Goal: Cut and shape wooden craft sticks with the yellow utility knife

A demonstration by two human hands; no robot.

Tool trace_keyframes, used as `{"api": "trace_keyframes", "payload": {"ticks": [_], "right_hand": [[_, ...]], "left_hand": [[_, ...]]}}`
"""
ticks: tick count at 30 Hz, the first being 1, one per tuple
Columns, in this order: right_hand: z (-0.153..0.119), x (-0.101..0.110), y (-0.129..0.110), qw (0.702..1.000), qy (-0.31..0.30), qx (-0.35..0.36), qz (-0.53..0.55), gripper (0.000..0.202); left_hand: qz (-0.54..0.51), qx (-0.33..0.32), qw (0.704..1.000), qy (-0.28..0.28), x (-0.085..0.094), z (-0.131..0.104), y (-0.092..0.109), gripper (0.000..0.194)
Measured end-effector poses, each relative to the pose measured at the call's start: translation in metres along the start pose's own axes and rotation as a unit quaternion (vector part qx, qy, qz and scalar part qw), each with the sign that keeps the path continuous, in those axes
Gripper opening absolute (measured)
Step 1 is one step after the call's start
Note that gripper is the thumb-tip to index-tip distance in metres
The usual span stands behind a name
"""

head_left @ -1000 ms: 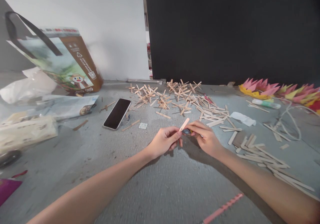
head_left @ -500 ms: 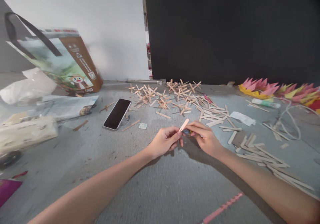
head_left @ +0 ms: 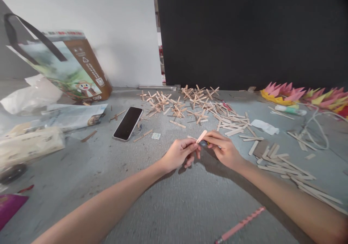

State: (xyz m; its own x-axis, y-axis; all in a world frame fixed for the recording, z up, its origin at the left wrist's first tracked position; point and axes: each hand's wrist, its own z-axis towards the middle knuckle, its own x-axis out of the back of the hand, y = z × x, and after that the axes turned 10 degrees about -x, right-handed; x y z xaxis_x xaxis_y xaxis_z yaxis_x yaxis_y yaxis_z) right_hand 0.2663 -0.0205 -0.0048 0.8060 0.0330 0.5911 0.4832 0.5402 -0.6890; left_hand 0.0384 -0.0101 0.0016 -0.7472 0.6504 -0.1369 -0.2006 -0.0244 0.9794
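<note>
My left hand (head_left: 181, 153) pinches a wooden craft stick (head_left: 202, 136) between thumb and fingers. The stick tilts up to the right, and the tip of another pale stick (head_left: 191, 137) shows just behind those fingers. My right hand (head_left: 221, 148) is closed close beside it, fingertips against or very near the stick. Under the right fingers peeks a small dark-blue and yellow object (head_left: 204, 143), mostly covered, so its kind cannot be made out. Beyond both hands lies a pile of craft sticks joined into crosses and stars (head_left: 178, 108).
Loose craft sticks (head_left: 282, 168) spread to the right. A phone (head_left: 128, 123) lies left of the hands, a pink pencil (head_left: 240, 225) in front. Around them are a carrier bag (head_left: 78, 66), plastic packets (head_left: 32, 142), a glue stick (head_left: 290, 110), a white cable (head_left: 307, 128) and folded paper flowers (head_left: 282, 93).
Both hands stay together with the craft stick and have shifted very slightly. A second stick tip now shows behind the left fingers. The view has moved a little.
</note>
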Motion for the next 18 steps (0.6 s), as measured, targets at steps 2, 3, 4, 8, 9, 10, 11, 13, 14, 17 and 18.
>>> {"api": "trace_keyframes", "payload": {"ticks": [2, 3, 4, 8, 9, 10, 11, 13, 14, 17, 18], "right_hand": [[0.0005, 0.0005, -0.0002, 1.000, 0.002, -0.002, -0.004, 0.045], [0.0006, 0.0008, -0.0002, 1.000, 0.001, -0.003, -0.007, 0.045], [0.0006, 0.0010, -0.0001, 1.000, 0.000, -0.004, -0.009, 0.046], [0.0002, 0.0003, 0.0006, 1.000, -0.007, 0.001, -0.005, 0.046], [0.0001, -0.0001, 0.0007, 1.000, -0.007, 0.003, -0.003, 0.045], [0.0000, -0.0005, 0.0008, 1.000, -0.005, 0.006, -0.001, 0.045], [0.0000, -0.0008, 0.0008, 1.000, -0.002, 0.009, 0.001, 0.044], [0.0002, -0.0010, 0.0005, 1.000, 0.003, 0.012, 0.005, 0.043], [0.0004, -0.0008, 0.0002, 1.000, 0.005, 0.013, 0.006, 0.043], [0.0008, 0.0003, -0.0007, 1.000, 0.003, 0.006, 0.007, 0.043], [0.0009, 0.0006, -0.0010, 1.000, 0.002, 0.003, 0.006, 0.043]], "left_hand": [[-0.002, -0.010, 1.000, -0.002, 0.0001, -0.0003, -0.0007, 0.038], [-0.002, -0.014, 1.000, -0.004, 0.0001, -0.0005, -0.0012, 0.037], [-0.004, -0.016, 1.000, -0.005, 0.0000, -0.0007, -0.0018, 0.036], [-0.029, 0.000, 1.000, -0.006, -0.0011, -0.0015, -0.0032, 0.035], [-0.040, 0.007, 0.999, -0.004, -0.0013, -0.0014, -0.0033, 0.034], [-0.050, 0.012, 0.999, -0.002, -0.0015, -0.0013, -0.0033, 0.034], [-0.058, 0.014, 0.998, 0.001, -0.0015, -0.0010, -0.0034, 0.033], [-0.066, 0.011, 0.998, 0.004, -0.0011, -0.0004, -0.0035, 0.033], [-0.066, 0.008, 0.998, 0.005, -0.0007, -0.0001, -0.0037, 0.033], [-0.063, 0.003, 0.998, 0.013, 0.0000, 0.0004, -0.0048, 0.034], [-0.060, 0.003, 0.998, 0.016, 0.0000, 0.0005, -0.0053, 0.035]]}}
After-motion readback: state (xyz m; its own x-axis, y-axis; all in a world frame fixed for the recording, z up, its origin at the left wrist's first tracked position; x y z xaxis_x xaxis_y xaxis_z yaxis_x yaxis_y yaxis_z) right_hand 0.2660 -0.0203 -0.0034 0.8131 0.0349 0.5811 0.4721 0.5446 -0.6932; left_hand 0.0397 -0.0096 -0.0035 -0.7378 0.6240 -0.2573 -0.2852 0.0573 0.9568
